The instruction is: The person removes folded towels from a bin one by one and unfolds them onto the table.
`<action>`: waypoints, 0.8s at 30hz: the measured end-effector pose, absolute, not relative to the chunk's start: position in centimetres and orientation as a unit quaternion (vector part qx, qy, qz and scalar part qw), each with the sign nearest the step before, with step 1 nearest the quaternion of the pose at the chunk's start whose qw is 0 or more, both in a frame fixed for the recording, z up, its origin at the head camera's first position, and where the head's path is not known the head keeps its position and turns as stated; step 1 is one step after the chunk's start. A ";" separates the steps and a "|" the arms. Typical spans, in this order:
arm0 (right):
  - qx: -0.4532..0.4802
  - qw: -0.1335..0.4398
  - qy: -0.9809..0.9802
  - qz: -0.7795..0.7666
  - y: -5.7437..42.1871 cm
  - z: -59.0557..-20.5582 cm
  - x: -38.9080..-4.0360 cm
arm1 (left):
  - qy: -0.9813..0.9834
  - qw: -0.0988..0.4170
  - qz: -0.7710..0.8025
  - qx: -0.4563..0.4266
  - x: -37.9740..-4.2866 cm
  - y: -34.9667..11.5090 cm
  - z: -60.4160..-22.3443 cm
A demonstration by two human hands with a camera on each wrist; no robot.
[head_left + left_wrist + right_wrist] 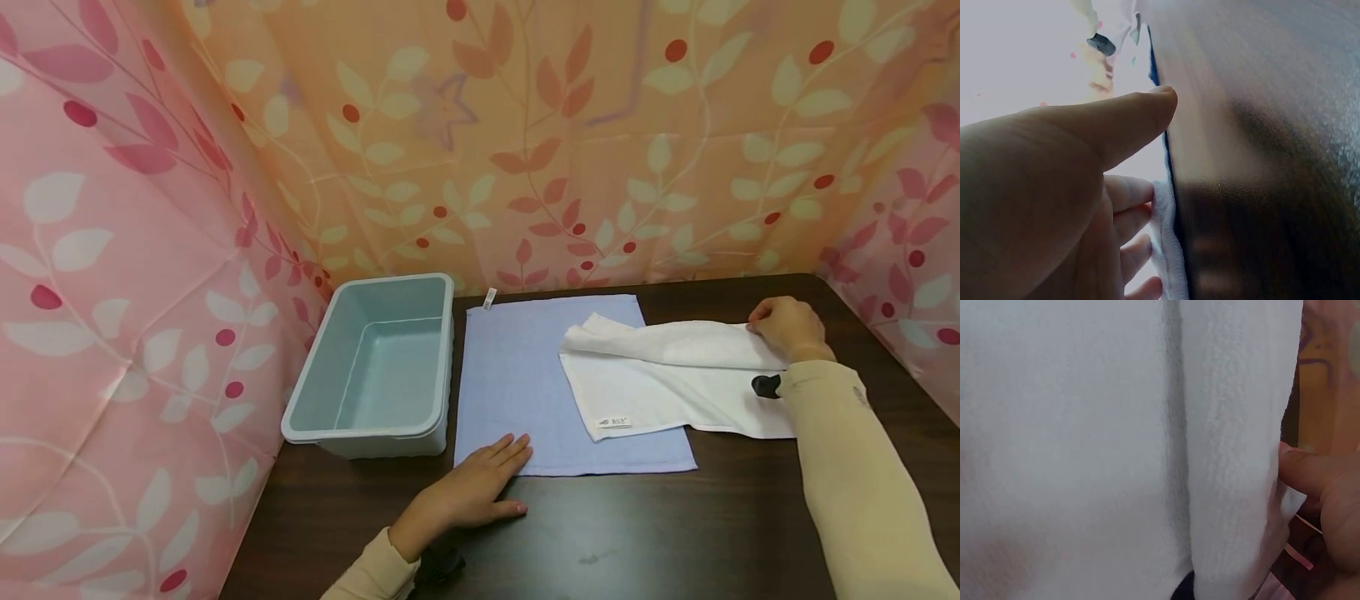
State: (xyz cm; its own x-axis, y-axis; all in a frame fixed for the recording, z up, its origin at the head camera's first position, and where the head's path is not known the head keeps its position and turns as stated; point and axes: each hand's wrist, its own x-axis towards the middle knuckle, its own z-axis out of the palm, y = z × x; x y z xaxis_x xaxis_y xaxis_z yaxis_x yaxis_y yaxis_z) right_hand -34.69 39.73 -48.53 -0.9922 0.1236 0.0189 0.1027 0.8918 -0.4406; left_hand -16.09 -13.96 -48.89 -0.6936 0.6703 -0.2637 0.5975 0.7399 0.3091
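Observation:
A light blue towel [517,367] lies spread flat on the dark table, with a small tag at its far left corner. Over its right part and beyond lies a white towel [652,387], its far side folded over and a label near its front left corner. My left hand [477,485] rests on the blue towel's near edge, fingers straight and thumb out over the bare wood. At the far right my right hand [791,327] pinches the far edge of the white towel; in the right wrist view, thumb and fingers [1313,472] grip that edge.
Left of the blue towel stands a pale blue-grey plastic bin [322,436] with nothing in it. Leaf-patterned curtains [555,142] hang behind the dark brown table [622,533] and along both sides.

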 end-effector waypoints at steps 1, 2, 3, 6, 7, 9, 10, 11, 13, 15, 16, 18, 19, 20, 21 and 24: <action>-0.060 0.019 -0.972 0.226 39.8 -48.5 -34.7 | 0.914 0.182 0.100 0.348 -16.1 -14.0 -48.9; -0.063 0.013 -0.972 0.228 39.8 -48.5 -34.6 | 0.914 0.181 0.099 0.350 -16.1 -13.9 -48.9; -0.066 0.010 -0.971 0.228 39.8 -48.6 -34.6 | 0.914 0.179 0.098 0.352 -16.0 -13.9 -48.9; -0.072 0.012 -0.971 0.229 39.9 -48.5 -34.5 | 0.912 0.182 0.100 0.353 -16.0 -13.9 -48.9; -0.073 0.015 -0.970 0.230 39.9 -48.5 -34.4 | 0.912 0.182 0.101 0.353 -16.0 -13.9 -48.9; -0.071 0.027 -0.970 0.229 39.9 -48.5 -34.4 | 0.913 0.183 0.103 0.350 -16.0 -13.9 -48.9; -0.068 0.035 -0.970 0.229 39.9 -48.4 -34.3 | 0.913 0.184 0.104 0.349 -16.0 -13.9 -48.9; -0.065 0.043 -0.970 0.229 39.8 -48.3 -34.3 | 0.913 0.183 0.104 0.348 -16.0 -13.9 -48.9; -0.055 0.058 -0.969 0.236 39.8 -48.2 -34.3 | 0.914 0.182 0.105 0.348 -16.0 -13.9 -48.8; -0.042 0.068 -0.966 0.245 39.7 -48.0 -34.2 | 0.914 0.183 0.106 0.347 -15.9 -13.8 -48.7; -0.036 0.068 -0.965 0.250 39.7 -47.9 -34.2 | 0.913 0.184 0.108 0.347 -16.0 -13.8 -48.7; -0.020 0.053 -0.966 0.252 39.6 -47.8 -34.1 | 0.914 0.185 0.110 0.346 -15.9 -13.8 -48.6; -0.011 0.040 -0.968 0.248 39.6 -47.7 -34.1 | 0.914 0.185 0.110 0.345 -15.9 -13.9 -48.6; -0.003 0.023 -0.970 0.244 39.5 -47.6 -34.0 | 0.914 0.186 0.111 0.345 -15.9 -13.9 -48.6; 0.005 0.006 -0.971 0.238 39.5 -47.6 -34.0 | 0.914 0.185 0.111 0.344 -15.9 -13.9 -48.6; 0.025 -0.044 -0.974 0.220 39.3 -47.6 -33.8 | 0.914 0.184 0.110 0.344 -16.0 -14.0 -48.7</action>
State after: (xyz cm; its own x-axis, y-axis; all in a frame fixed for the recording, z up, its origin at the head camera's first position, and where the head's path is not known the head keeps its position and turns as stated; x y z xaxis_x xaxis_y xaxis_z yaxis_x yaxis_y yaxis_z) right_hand -33.77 39.30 -47.65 -0.9948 -0.0685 -0.0748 -0.0296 0.9015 -0.4317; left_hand -16.00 -13.99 -48.69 -0.6956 0.6697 -0.2599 0.5887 0.7388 0.3282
